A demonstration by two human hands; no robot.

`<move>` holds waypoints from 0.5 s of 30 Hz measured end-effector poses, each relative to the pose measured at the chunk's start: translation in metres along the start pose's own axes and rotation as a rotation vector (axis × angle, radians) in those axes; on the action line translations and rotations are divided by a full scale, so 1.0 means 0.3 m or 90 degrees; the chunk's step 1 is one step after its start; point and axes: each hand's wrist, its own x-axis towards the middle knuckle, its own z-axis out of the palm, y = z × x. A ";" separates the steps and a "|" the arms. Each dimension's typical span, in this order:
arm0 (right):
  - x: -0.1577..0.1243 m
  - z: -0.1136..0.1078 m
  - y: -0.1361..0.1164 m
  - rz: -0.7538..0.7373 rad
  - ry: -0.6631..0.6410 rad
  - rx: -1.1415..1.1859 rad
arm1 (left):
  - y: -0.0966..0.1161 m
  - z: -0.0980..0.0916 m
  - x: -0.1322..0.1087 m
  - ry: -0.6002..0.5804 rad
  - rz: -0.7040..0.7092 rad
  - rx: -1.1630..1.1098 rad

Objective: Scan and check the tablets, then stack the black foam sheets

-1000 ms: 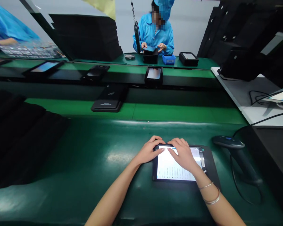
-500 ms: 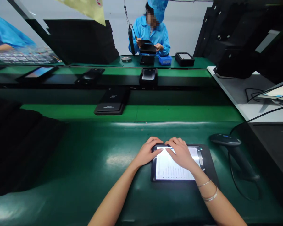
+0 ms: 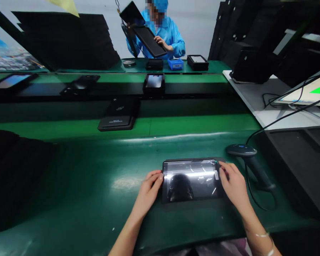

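1. Tablet (image 3: 200, 186) lies face-up on my counter (image 3: 88, 185).
2. My left hand (image 3: 147, 192) clasps its left edge; my right hand (image 3: 236, 185) touches the upper right corner, pinching or not I can't tell.
3. Probably stiff, slick, fragile: I'd hold its short edges.

Tablet screen (image 3: 190, 185) now dark (hands (image 3: 147, 192) farther apart)

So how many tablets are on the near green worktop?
1: the tablet, screen up, between the left hand and the right hand. Any beneath it would be hidden.
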 end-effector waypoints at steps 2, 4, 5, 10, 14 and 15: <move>-0.039 -0.014 0.031 0.027 -0.025 -0.043 | 0.020 0.019 -0.047 0.020 -0.010 -0.004; -0.062 -0.009 0.037 0.028 -0.049 -0.057 | 0.049 0.035 -0.087 0.034 -0.012 -0.043; -0.066 -0.005 0.036 0.029 -0.052 -0.053 | 0.066 0.042 -0.106 0.019 -0.008 -0.101; -0.045 -0.003 0.058 0.089 -0.075 0.034 | 0.146 0.092 -0.161 -0.236 -0.065 -0.552; -0.006 -0.051 0.076 0.262 -0.075 0.315 | 0.206 0.123 -0.177 -0.252 -0.087 -0.704; 0.004 -0.069 0.069 0.316 -0.066 0.420 | 0.225 0.124 -0.185 -0.265 -0.066 -0.725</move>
